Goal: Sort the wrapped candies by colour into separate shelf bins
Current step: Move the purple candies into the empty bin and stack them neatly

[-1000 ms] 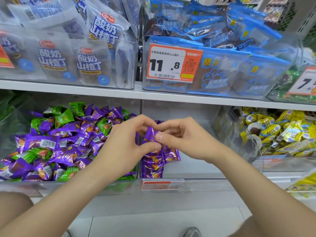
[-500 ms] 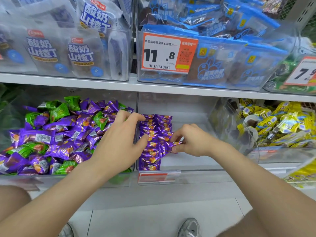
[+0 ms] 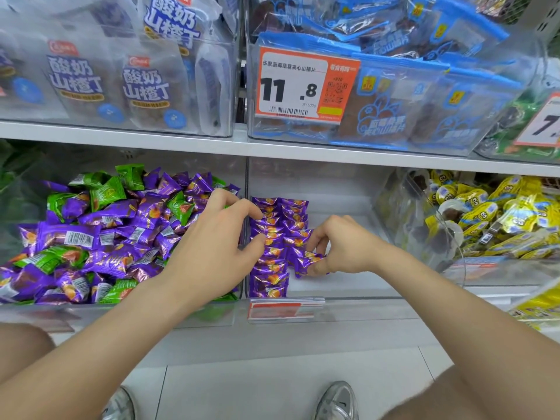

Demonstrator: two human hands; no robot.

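A clear left bin (image 3: pixel 91 307) holds a mixed heap of purple candies (image 3: pixel 100 237) and green candies (image 3: pixel 107 192). The clear middle bin (image 3: pixel 348 286) holds two neat rows of purple candies (image 3: pixel 272 234) along its left side. My left hand (image 3: pixel 212 247) hovers at the divider between the two bins, fingers loosely curled, thumb and fingertips touching the left row. My right hand (image 3: pixel 339 247) pinches a purple candy (image 3: pixel 307 260) at the front of the right row, low in the middle bin.
A right-hand bin (image 3: pixel 430 250) holds yellow wrapped sweets (image 3: pixel 485 219). The upper shelf (image 3: pixel 272 147) carries bins of white and blue snack bags, with an orange price tag (image 3: pixel 303 86) reading 11.8. A red label strip (image 3: pixel 281 309) sits on the middle bin's front. My shoes show below.
Both hands came down from in front of the bins, where they held a purple candy together, into the middle bin. The right hand now sets that candy at the row's front.
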